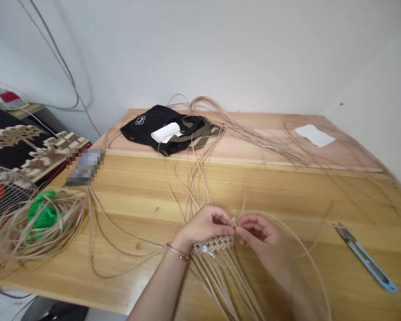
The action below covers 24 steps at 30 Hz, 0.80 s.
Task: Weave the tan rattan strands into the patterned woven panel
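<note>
A small woven band of tan cane strands (217, 244) lies on the table, with long loose strands fanning out above and below it. My left hand (209, 223) rests over the band's top edge, thumb and forefinger pinching its right corner. Right beside it, my right hand (259, 232) pinches a strand at the same corner, fingertips nearly touching the left ones. One long strand (299, 243) arcs out from there to the right and down. A bit of white material (207, 250) sits on the weave. The exact crossing between the fingertips is partly hidden.
A blue thread snipper (367, 261) lies at the right. At the left is a coil of cane (16, 240) with a green bundle (42, 214). Farther back are a black bag (143, 133), white paper (316, 135) and more loose strands (254, 136).
</note>
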Tool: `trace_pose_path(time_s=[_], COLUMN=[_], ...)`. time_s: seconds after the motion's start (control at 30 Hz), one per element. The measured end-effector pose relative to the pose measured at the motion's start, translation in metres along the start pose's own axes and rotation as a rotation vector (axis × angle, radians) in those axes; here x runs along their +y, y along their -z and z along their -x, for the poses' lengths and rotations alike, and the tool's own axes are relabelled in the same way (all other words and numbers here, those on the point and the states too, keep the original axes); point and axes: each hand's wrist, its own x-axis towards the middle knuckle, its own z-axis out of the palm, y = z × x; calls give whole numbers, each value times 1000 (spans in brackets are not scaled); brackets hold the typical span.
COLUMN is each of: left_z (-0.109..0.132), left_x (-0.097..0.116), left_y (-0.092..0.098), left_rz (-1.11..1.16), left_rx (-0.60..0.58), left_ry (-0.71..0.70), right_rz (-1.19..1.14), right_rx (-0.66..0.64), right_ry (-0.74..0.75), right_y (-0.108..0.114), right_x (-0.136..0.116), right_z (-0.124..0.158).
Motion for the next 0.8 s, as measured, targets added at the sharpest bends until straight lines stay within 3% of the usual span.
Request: trace_pose_path(time_s=[0.2, 0.33, 0.57, 0.8], left_z=[-1, 1, 1, 1], left_x=[-2, -2, -5, -2], left_y=[-1, -2, -1, -1], left_rz=[-52, -99, -160, -172], left_rx=[-33, -62, -67, -90], left_ry=[1, -7, -15, 7], right_rz=[-5, -99, -323, -248], right_rx=[-7, -91, -89, -290], right_ry=[-52, -144, -224, -185], right_y=[-2, 1, 0, 4], right_x=[-4, -5, 1, -2], right_z=[-6, -10, -14, -16])
